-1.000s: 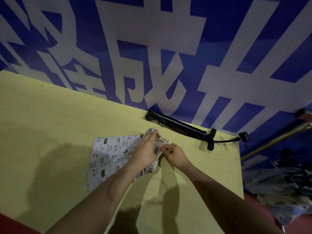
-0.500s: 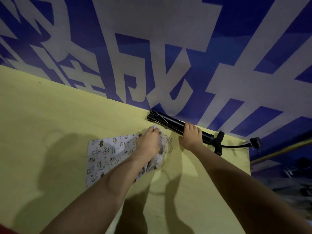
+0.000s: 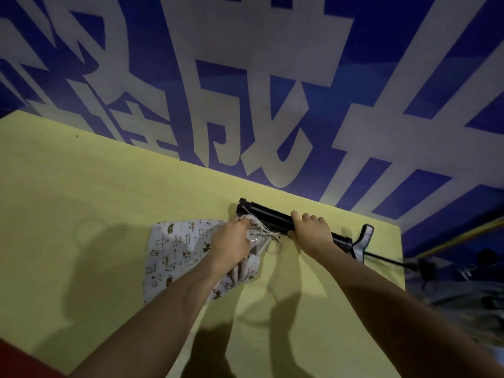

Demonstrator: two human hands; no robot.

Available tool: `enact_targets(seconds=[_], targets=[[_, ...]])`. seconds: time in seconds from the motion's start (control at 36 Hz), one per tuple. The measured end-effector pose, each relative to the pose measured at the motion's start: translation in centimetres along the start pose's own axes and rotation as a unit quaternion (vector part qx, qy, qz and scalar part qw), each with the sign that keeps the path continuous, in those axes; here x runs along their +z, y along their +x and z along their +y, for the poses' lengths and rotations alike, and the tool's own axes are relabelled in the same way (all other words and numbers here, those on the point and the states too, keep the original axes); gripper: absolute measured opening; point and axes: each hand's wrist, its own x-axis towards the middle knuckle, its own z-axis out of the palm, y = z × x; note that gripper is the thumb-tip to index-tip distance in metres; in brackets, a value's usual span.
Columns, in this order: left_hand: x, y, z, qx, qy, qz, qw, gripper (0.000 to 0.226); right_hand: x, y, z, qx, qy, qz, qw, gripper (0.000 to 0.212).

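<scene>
Crowding the black pump (image 3: 272,221): cloth pouch (image 3: 177,246), banner wall (image 3: 245,105).

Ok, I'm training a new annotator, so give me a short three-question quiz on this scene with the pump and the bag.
1. True or false: the right hand grips the black air pump around its barrel.
2. Multiple choice: the left hand holds the printed drawstring bag at A) its closed bottom, B) its gathered mouth by the cords, C) nowhere, it hovers clear.
3. Fill in: the wall banner behind the yellow table shows white characters on a ___ ground.
Key: 1 true; 2 B; 3 blue.
</scene>
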Motion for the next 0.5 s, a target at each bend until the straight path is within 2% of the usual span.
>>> enact_targets(seconds=[0.17, 0.31, 0.39, 0.5], targets=[[-0.7, -1.8, 1.1, 0.024, -0.017, -0.002, 1.000, 0.040, -1.5, -3.4, 0.4, 0.021, 0.097, 0.059, 0.993, 0.039], [-0.9, -3.2, 1.9, 0.035, -0.042, -0.006, 0.999, 0.048, -2.8, -6.4, 0.8, 0.039, 0.160, 0.093, 0.982, 0.037], [-1.0, -4.1, 2.1, 0.050, -0.051, -0.001, 0.997, 0.053, -3.5, -8.3, 1.0, 0.035, 0.208, 0.114, 0.971, 0.034], [-1.1, -4.9, 2.2, 0.062, -0.070, -0.005, 0.996, 0.063, -4.5, -10.6, 1.3, 0.015, 0.331, 0.102, 0.938, 0.031]])
